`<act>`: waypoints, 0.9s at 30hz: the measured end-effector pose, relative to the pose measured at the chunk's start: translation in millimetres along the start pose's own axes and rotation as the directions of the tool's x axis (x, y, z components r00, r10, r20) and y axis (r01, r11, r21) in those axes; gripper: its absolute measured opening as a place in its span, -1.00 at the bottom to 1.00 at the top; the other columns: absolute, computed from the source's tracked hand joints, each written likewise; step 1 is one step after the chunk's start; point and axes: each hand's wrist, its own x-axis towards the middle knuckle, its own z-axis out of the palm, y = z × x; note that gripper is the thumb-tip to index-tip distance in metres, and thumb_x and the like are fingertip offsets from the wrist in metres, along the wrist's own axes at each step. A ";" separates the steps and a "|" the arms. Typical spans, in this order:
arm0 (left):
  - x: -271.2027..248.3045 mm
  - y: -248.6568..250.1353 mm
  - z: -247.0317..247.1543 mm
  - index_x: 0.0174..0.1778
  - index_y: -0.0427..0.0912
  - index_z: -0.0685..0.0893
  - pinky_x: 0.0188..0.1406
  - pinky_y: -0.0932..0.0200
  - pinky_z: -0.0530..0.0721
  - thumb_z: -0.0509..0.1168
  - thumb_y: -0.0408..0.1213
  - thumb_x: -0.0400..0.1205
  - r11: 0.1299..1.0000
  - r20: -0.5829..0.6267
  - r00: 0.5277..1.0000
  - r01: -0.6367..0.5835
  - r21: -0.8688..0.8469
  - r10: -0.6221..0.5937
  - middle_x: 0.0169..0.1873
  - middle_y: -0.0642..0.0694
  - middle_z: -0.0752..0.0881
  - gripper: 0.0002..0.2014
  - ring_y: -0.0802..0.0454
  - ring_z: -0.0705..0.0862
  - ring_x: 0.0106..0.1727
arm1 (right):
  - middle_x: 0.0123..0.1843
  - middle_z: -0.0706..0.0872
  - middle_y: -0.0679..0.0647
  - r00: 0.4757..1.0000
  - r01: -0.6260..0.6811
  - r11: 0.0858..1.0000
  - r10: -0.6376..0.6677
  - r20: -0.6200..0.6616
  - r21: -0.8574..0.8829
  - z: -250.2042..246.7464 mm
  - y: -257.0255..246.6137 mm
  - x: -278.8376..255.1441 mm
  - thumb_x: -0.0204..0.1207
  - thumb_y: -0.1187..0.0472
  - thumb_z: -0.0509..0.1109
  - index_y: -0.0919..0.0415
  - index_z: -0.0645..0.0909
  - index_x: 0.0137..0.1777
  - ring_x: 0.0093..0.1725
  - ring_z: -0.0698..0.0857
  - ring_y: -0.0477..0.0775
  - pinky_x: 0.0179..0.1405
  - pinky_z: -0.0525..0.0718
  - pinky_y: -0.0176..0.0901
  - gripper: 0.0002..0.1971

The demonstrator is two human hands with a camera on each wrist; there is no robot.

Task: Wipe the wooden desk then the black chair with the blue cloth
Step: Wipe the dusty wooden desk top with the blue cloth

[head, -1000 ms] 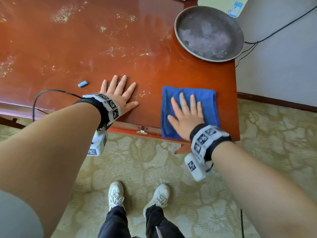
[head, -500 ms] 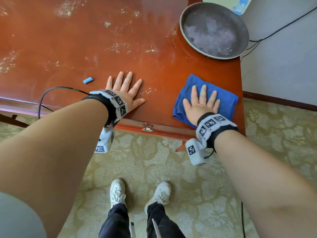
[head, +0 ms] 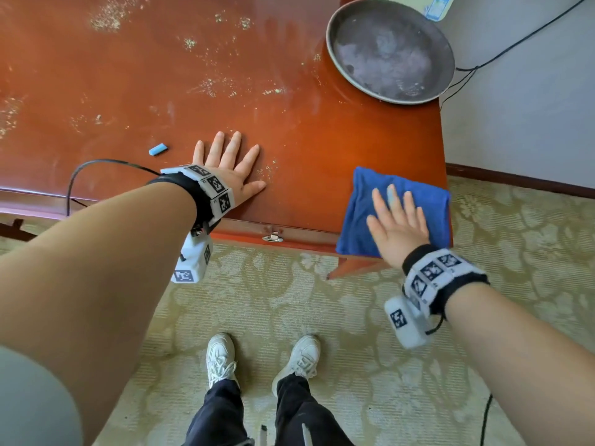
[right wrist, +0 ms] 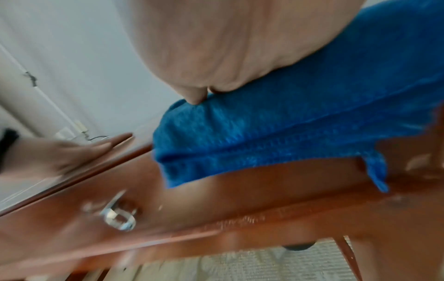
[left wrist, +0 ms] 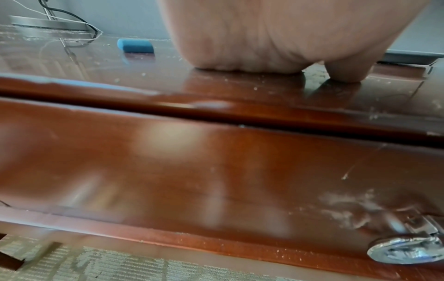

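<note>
The blue cloth [head: 399,201] is being pressed flat under the right hand [head: 397,226], fingers straight and spread, at the table's [head: 306,140] near right corner. The left hand [head: 230,167] is being rested palm-down on the table, fingers splayed, nothing held. A small blue piece [head: 158,149] is lying just left of it.
</note>
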 end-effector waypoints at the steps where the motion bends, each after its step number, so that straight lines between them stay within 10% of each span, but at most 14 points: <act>1: 0.1 0.3 0.3 0.60 0.16 -0.37 0.59 -0.20 -0.28 -0.22 0.27 0.67 1.000 0.000 1.000 0.000 0.002 0.000 0.61 -0.02 -0.41 -0.33 -0.10 -0.38 0.62 | 0.66 -0.37 -0.08 0.999 -0.044 0.999 0.044 -0.012 0.010 -4.9 -2.6 7.7 0.70 -0.11 -0.25 -0.12 -0.32 0.63 0.63 -0.35 0.10 0.59 -0.31 0.07 -0.45; 7: 1.3 0.7 0.7 0.60 0.16 -0.37 0.59 -0.19 -0.29 -0.22 0.26 0.67 1.000 -0.009 1.000 0.004 0.012 -0.004 0.61 -0.02 -0.40 -0.33 -0.10 -0.38 0.63 | 0.67 -0.35 -0.01 0.991 -0.110 0.993 0.113 -0.077 0.041 -21.3 -46.6 40.2 0.63 -0.27 -0.23 -0.11 -0.32 0.63 0.62 -0.34 0.28 0.59 -0.29 0.22 -0.36; 15: 0.7 2.4 -0.1 0.61 0.16 -0.36 0.60 -0.18 -0.28 -0.20 0.26 0.67 1.000 -0.005 1.000 0.013 0.004 -0.013 0.62 -0.01 -0.39 -0.33 -0.09 -0.37 0.63 | 0.67 -0.33 -0.07 0.944 0.291 0.946 -0.309 -0.116 -0.143 13.9 -64.4 -2.8 0.68 -0.18 -0.19 -0.12 -0.28 0.64 0.63 -0.35 0.11 0.56 -0.36 0.11 -0.41; 20: 0.9 0.9 1.0 0.60 0.17 -0.37 0.60 -0.18 -0.28 -0.23 0.28 0.66 1.000 -0.015 1.000 0.009 0.010 -0.009 0.61 -0.01 -0.40 -0.33 -0.09 -0.37 0.63 | 0.66 -0.36 -0.09 0.994 -0.008 1.000 0.011 -0.110 0.026 7.3 2.7 4.9 0.69 -0.15 -0.24 -0.14 -0.31 0.63 0.63 -0.35 0.09 0.57 -0.36 0.07 -0.45; 27: 1.3 0.3 1.3 0.60 0.16 -0.37 0.60 -0.20 -0.27 -0.23 0.28 0.66 1.000 -0.017 1.000 0.001 0.011 -0.001 0.61 -0.02 -0.39 -0.33 -0.10 -0.36 0.63 | 0.68 -0.31 0.01 0.927 -0.342 0.921 0.363 -0.094 0.185 -2.8 29.2 16.8 0.70 -0.12 -0.25 -0.04 -0.29 0.65 0.64 -0.30 0.19 0.61 -0.27 0.14 -0.43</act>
